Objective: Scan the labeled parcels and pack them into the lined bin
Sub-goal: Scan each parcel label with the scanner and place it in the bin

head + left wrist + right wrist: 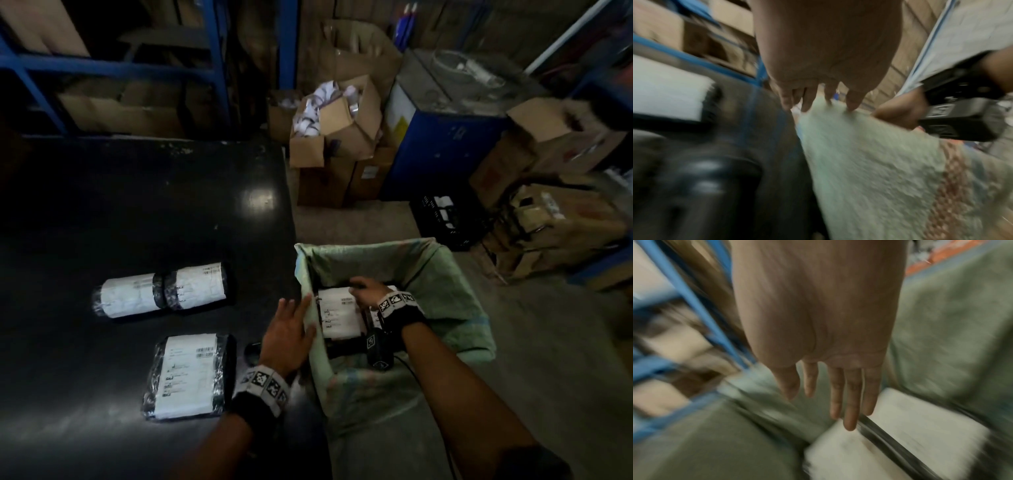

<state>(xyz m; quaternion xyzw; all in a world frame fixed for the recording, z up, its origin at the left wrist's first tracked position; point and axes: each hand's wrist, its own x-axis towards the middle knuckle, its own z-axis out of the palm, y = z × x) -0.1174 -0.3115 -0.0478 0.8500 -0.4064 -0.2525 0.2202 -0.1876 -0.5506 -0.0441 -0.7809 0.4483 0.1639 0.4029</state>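
A bin lined with a green woven sack (445, 294) stands on the floor right of the black table (137, 205). My right hand (366, 291) reaches inside, fingers straight over a white-labelled parcel (339, 315) wrapped in black film. In the blurred right wrist view the right hand (834, 394) hovers at the seam between two white parcels (920, 426) in the sack (941, 321). My left hand (291, 329) lies open on the sack's near-left rim; its fingertips (851, 104) touch the sack's edge (869, 162). A rolled parcel (161, 291) and a flat parcel (190, 375) lie on the table.
A dark object (252, 351), possibly the scanner, sits at the table edge by my left wrist. Open cardboard boxes (335, 130), a blue cabinet (442, 144) and a black crate (445, 219) crowd the floor behind the bin. Blue racking (219, 68) stands behind the table.
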